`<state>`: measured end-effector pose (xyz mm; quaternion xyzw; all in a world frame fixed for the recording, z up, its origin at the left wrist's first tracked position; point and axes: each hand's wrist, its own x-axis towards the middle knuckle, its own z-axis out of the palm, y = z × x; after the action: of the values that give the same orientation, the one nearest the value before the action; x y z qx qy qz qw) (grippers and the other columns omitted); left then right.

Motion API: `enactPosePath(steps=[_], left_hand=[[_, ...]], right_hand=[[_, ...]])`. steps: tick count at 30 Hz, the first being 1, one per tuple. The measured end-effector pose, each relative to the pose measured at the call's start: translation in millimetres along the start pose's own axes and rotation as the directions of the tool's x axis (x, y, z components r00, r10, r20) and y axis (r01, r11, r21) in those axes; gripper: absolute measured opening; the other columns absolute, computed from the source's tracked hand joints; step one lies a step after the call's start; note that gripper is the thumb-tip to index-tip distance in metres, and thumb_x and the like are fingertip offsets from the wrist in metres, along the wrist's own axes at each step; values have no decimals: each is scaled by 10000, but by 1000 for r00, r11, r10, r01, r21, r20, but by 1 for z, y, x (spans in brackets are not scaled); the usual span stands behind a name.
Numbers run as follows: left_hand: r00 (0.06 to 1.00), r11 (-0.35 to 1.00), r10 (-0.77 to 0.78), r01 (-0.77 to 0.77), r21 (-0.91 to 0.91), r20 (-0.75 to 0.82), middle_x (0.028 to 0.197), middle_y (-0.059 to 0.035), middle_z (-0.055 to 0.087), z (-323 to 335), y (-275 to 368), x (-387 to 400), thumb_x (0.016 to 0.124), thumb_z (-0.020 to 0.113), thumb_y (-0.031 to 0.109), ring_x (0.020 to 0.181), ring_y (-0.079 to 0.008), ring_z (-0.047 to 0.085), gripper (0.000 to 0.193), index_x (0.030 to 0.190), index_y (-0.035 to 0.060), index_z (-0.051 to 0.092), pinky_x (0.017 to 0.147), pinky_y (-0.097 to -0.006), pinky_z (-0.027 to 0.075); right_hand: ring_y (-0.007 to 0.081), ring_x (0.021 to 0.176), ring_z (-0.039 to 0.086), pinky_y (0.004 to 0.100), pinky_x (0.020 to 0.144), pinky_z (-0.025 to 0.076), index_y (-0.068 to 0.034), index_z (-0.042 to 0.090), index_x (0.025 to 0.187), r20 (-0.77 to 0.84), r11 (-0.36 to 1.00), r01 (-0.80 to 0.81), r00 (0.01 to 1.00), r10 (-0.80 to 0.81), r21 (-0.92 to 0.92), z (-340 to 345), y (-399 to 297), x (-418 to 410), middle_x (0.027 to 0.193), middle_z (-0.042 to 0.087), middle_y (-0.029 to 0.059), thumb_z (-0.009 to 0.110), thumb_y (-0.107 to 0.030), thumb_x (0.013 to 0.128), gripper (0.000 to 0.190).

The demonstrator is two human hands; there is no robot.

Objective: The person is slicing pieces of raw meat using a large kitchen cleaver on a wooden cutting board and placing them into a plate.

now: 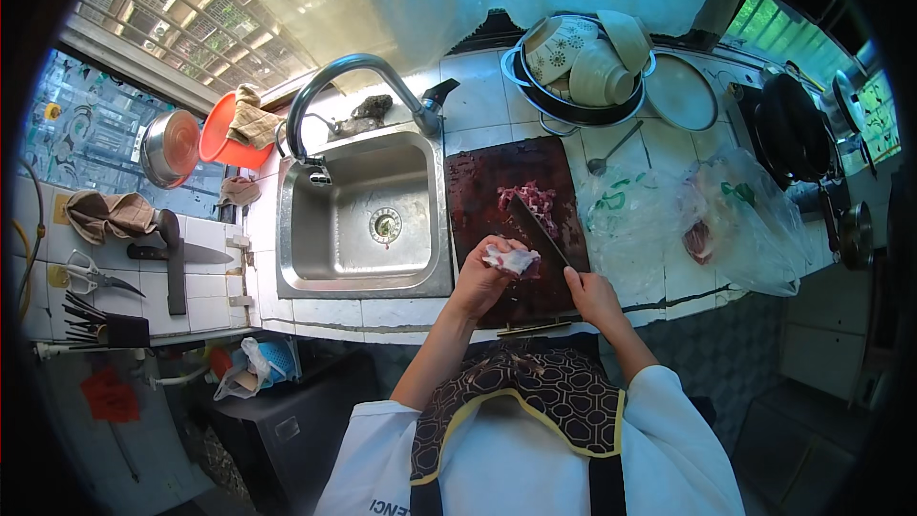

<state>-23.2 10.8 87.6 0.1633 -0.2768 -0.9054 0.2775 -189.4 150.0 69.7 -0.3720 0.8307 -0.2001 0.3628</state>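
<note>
A piece of raw meat with a pale, fatty side (511, 261) is held in my left hand (481, 279), raised over the near part of a dark red-brown cutting board (476, 183). My right hand (593, 295) grips a kitchen knife (539, 226) by its handle. Its dark blade points up and left, the tip at a pile of chopped raw meat (537, 199) on the board. Right of the board lies a thin, clear plastic bag (623, 211) with green marks. A second clear bag (759, 229) has a piece of meat (697, 242) in or under it.
Left of the board is a steel sink (358, 269) with a curved faucet (344, 61). Behind the board, bowls (602, 75) fill a two-handled pot (566, 118). A spoon (616, 150), a round lid or plate (682, 93) and a black pan (791, 129) stand to the right.
</note>
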Motion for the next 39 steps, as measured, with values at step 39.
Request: enactPosePath(steps=[39], left_hand=[[964,894,109,12,449,-243,921,-67,646,65,34,-19,871,576,59,791,-85,608,167,1020,-12,594,691,-234,499]], right_hand=[[473,771,588,531,709,452,35,653,754,-9,1000,16,1000,-17,-10,0,3,4,763,612,286,403,-444,939,572]])
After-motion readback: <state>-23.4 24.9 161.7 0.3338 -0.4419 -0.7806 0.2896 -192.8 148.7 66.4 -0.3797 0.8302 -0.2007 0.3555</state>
